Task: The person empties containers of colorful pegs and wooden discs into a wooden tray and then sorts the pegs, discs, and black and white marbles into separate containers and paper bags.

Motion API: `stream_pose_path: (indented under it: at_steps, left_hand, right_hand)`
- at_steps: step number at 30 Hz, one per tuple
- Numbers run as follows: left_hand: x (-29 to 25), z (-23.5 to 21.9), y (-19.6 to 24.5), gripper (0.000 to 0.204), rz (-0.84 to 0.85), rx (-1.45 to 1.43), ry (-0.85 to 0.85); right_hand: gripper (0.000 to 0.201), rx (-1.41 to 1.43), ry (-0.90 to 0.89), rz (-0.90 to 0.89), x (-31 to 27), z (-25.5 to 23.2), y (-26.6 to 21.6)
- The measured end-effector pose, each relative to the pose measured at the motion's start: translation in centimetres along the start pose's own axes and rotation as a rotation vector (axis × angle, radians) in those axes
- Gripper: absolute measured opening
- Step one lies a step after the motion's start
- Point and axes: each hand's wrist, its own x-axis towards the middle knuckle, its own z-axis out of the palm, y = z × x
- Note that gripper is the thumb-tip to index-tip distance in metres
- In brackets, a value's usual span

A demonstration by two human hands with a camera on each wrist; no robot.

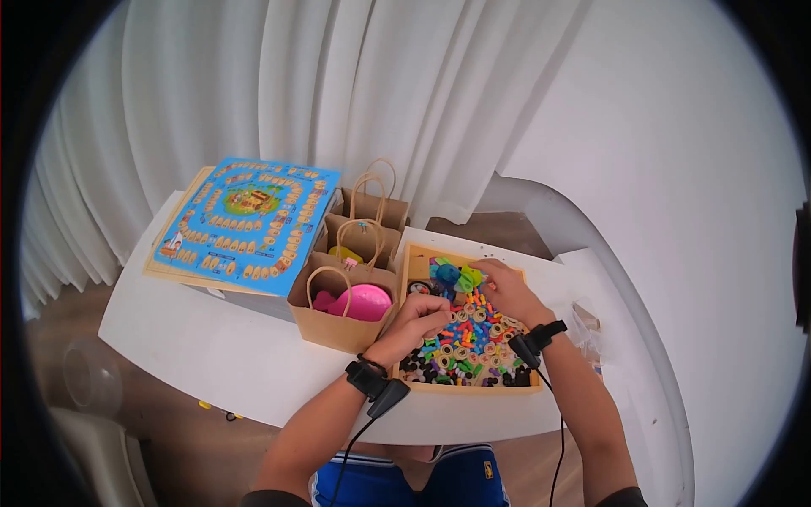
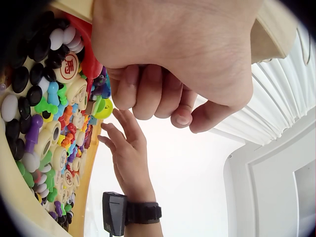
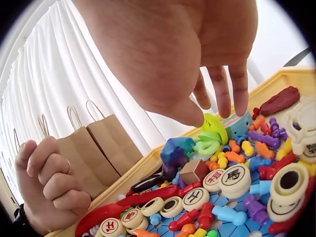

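Note:
In the head view, a shallow wooden box (image 1: pixel 466 389) holds many small coloured pieces and round discs. My left hand (image 1: pixel 416 323) hovers over its left side with fingers loosely curled; the left wrist view shows nothing in them. Over the back right of the box is my right hand (image 1: pixel 508 291), beside a yellow-green toy (image 1: pixel 470 279). In the right wrist view, the right thumb is at the yellow-green toy (image 3: pixel 212 129), and the other fingers extend down behind it, near a light-blue piece (image 3: pixel 239 126). Whether they touch it is unclear.
Brown paper bags (image 1: pixel 334 329) stand left of the box, one holding a pink item (image 1: pixel 365 302). A blue game board (image 1: pixel 245 221) lies farther left on the white table (image 1: pixel 211 355). A clear plastic package (image 1: pixel 585 334) sits right of the box.

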Motion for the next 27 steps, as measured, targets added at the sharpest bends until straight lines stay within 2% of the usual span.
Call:
stream_pose_path:
  at_steps: [4,6,10,13,15,19,22,24,25,27]
  left_hand:
    - [0.1,-0.1,-0.2,0.026,-0.017,-0.023,-0.011]
    - [0.1,-0.2,-0.2,0.027,-0.006,-0.025,-0.012]
    - [0.0,-0.4,-0.5,0.027,0.01,-0.021,-0.024]
    - [0.0,-0.3,-0.5,0.028,-0.046,-0.014,0.011]
    - [0.2,-0.3,-0.6,0.029,-0.013,-0.001,-0.007]
    - [0.1,-0.3,-0.6,0.029,-0.015,-0.003,-0.01]
    - [0.2,-0.3,-1.0,0.029,-0.021,-0.004,-0.004]
    - [0.1,-0.5,-1.0,0.029,-0.03,-0.018,-0.001]
    - [0.2,-0.5,-1.0,0.029,-0.033,-0.012,-0.011]
    - [0.2,-0.5,-0.9,0.033,-0.049,0.008,-0.005]
  right_hand:
    - [0.049,-0.081,0.052,-0.046,0.6,2.0,1.4]
    - [0.035,-0.093,0.051,0.003,0.8,2.5,1.3]
    - [0.025,-0.122,0.06,0.048,0.2,2.2,0.0]
    - [0.022,-0.084,0.032,0.103,-0.5,1.3,0.1]
    - [0.023,-0.149,-0.078,0.077,-0.9,0.5,0.0]
    - [0.022,0.006,0.027,0.136,-1.5,-0.6,-1.1]
    - [0.019,0.062,0.147,0.11,-0.6,-1.2,-1.1]
    - [0.024,0.0,0.1,-0.016,0.8,-0.8,-0.9]
    - [0.024,0.001,0.111,-0.01,1.5,-0.5,-1.1]
    - [0.026,0.146,0.076,-0.031,2.8,0.6,-1.6]
